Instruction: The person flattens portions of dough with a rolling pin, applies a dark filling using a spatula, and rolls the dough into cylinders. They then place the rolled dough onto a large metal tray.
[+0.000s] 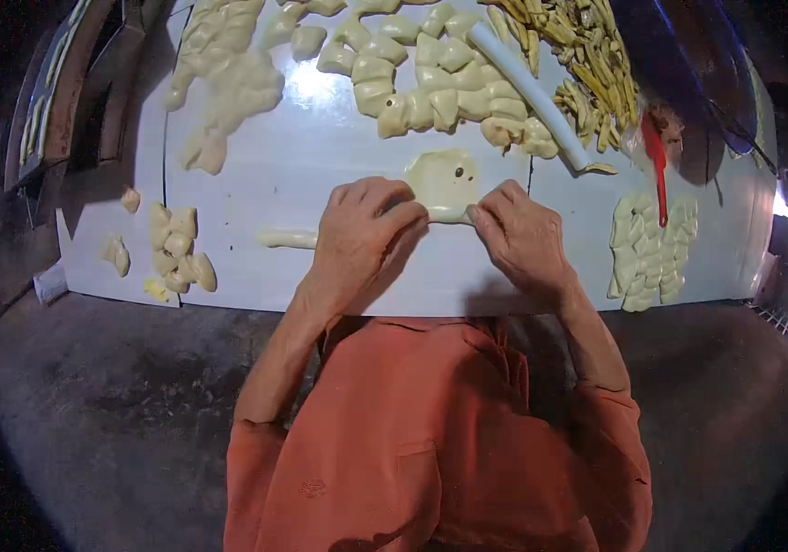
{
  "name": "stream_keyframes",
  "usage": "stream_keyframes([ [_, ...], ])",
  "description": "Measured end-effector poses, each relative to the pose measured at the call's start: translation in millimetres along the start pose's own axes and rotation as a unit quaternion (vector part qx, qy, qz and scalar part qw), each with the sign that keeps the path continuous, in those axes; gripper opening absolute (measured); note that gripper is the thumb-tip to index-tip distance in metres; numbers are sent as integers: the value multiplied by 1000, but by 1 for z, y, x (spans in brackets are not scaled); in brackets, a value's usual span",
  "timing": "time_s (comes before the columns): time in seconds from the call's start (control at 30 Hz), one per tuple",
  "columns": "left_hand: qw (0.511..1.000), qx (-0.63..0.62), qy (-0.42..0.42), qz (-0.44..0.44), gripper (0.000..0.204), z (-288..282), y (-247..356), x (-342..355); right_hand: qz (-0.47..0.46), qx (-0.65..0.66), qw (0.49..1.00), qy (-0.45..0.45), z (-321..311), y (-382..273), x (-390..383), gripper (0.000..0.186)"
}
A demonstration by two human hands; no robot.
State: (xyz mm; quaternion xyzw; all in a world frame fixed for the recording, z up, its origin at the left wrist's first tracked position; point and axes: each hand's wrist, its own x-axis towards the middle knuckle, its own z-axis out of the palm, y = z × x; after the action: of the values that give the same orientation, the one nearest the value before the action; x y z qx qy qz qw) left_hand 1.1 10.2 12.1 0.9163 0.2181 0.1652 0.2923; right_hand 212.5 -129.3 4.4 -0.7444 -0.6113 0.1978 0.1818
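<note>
A thin, flat sheet of pale dough [445,179] with a few dark spots lies on the white table in front of me. My left hand [365,225] has its fingers curled and pinches the left end of the sheet's near edge. At the right end of that same edge, my right hand [525,235] grips with thumb and bent fingers. Between the two hands the near edge looks thicker, like a narrow roll. A slim dough roll [287,239] lies just left of my left hand, its right end hidden behind that hand.
Many dough pieces [449,97] cover the table's far side, beside a white rod [532,97] and a heap of yellowish-brown strips [596,64]. At right, a red tool [659,166] touches a flat patch of dough pieces [651,248]. Small dough lumps [178,244] sit at left.
</note>
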Motion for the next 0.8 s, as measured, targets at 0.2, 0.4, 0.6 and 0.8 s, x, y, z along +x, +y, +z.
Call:
stream_keyframes([
  [0.2,999,23,-11,22,22,-6,-8,0,-71,-39,996,48,-1,1,-6,33],
  [0.4,999,17,-9,41,26,2,-16,3,-97,-16,995,14,-1,9,3,24],
  [0.6,1000,11,9,-22,19,-5,-14,8,41,42,998,-12,-14,10,6,19],
  [0.8,999,39,23,-16,29,-2,-19,2,39,4,996,78,0,12,6,19],
])
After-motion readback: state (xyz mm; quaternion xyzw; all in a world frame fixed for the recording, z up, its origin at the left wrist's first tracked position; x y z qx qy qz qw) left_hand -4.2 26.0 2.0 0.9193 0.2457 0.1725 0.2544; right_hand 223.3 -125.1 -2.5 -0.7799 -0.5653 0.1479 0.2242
